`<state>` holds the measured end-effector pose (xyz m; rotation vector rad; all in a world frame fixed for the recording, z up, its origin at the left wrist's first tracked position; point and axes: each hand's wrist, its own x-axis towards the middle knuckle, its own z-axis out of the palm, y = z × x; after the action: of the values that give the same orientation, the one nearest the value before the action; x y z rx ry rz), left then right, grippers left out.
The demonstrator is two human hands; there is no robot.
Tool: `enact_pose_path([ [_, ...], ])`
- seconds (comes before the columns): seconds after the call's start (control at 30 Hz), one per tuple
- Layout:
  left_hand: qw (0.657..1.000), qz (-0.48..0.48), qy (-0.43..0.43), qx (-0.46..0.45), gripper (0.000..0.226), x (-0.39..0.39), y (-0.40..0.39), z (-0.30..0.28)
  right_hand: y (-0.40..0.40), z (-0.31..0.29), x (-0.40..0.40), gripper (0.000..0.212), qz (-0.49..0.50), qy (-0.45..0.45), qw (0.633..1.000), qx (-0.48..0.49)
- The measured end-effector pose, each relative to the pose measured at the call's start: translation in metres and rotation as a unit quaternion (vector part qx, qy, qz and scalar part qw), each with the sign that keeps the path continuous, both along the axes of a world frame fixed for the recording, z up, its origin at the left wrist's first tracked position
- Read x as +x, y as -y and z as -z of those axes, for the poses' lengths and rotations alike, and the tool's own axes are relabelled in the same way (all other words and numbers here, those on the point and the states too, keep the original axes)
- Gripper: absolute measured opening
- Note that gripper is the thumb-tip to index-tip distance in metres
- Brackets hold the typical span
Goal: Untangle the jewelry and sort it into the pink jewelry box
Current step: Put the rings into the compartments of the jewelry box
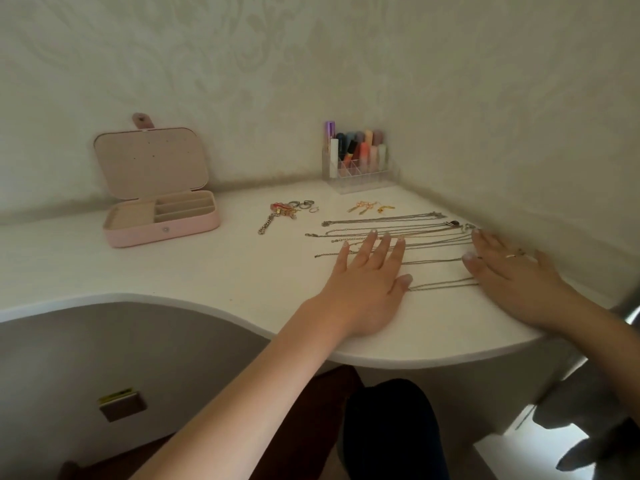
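Now I see the box (162, 226) open, its compartments bare, and an organizer (358, 168) holding tubes (360, 147). Both my left hand (367, 282) and right hand (512, 275) lie flat, fingers straight and slightly spread, on the chains (415, 233).

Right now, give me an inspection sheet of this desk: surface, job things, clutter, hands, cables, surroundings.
Surface: white desk, curved front edge.
Job's things: pink jewelry box open, compartments look empty; necklaces laid out in rows; rings, bracelet, earrings beside them.
Clutter: clear organizer of colored tubes by the wall.
Hands: left hand and right hand flat on the necklaces.
Cables: nothing seen.
Surroundings: patterned wall; floor below.
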<state>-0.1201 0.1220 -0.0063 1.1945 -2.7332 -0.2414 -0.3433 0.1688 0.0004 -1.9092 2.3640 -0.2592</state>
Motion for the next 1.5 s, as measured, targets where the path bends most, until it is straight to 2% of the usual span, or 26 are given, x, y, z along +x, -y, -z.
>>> enact_pose_path([
  [0.13, 0.989, -0.029, -0.139, -0.037, 0.054, 0.025, 0.020, -0.008, 0.033, -0.014, 0.033, 0.061, -0.047, 0.045, 0.990, -0.123],
  [0.27, 0.966, -0.128, -0.216, -0.058, 0.043, 0.075, 0.076, -0.014, 0.098, -0.036, 0.088, 0.032, -0.135, 0.045, 0.979, -0.148],
  [0.4, 0.948, -0.219, -0.215, -0.087, 0.050, 0.105, 0.130, -0.015, 0.160, -0.045, 0.153, 0.029, -0.201, 0.012, 0.970, -0.135],
  [0.5, 0.959, -0.186, -0.202, -0.073, 0.038, 0.110, 0.159, -0.011, 0.196, -0.039, 0.187, 0.029, -0.219, -0.003, 0.968, -0.126],
  [0.6, 0.962, -0.187, -0.179, -0.091, 0.025, 0.113, 0.175, -0.006, 0.221, -0.029, 0.207, 0.028, -0.210, -0.075, 0.969, -0.102],
  [0.77, 0.962, -0.174, -0.202, -0.063, 0.031, 0.120, 0.190, -0.003, 0.234, -0.019, 0.213, 0.025, -0.210, -0.126, 0.961, -0.129],
  [0.83, 0.958, -0.167, -0.227, -0.053, 0.026, 0.124, 0.195, -0.002, 0.233, -0.020, 0.211, 0.021, -0.212, -0.112, 0.959, -0.150],
  [0.93, 0.950, -0.175, -0.250, -0.066, 0.015, 0.126, 0.197, -0.001, 0.230, -0.019, 0.209, 0.017, -0.211, -0.030, 0.963, -0.163],
  [1.07, 0.940, -0.203, -0.266, -0.062, 0.009, 0.126, 0.199, 0.000, 0.230, -0.020, 0.210, 0.002, -0.209, 0.166, 0.947, -0.180],
  [1.2, 0.945, -0.200, -0.249, -0.065, 0.011, 0.127, 0.201, 0.001, 0.232, -0.030, 0.211, 0.011, -0.174, 0.396, 0.883, -0.183],
  [1.3, 0.949, -0.190, -0.243, -0.066, 0.009, 0.129, 0.205, 0.004, 0.228, -0.039, 0.209, 0.008, -0.144, 0.550, 0.811, -0.136],
  [1.33, 0.950, -0.185, -0.241, -0.071, 0.008, 0.129, 0.205, 0.005, 0.227, -0.042, 0.207, 0.007, -0.145, 0.575, 0.796, -0.122],
  [1.43, 0.936, -0.194, -0.281, -0.083, 0.009, 0.128, 0.207, 0.006, 0.225, -0.047, 0.204, 0.006, -0.152, 0.581, 0.791, -0.116],
  [1.5, 0.890, -0.225, -0.394, -0.043, 0.008, 0.125, 0.205, 0.001, 0.225, -0.051, 0.202, 0.007, -0.141, 0.591, 0.784, -0.125],
])
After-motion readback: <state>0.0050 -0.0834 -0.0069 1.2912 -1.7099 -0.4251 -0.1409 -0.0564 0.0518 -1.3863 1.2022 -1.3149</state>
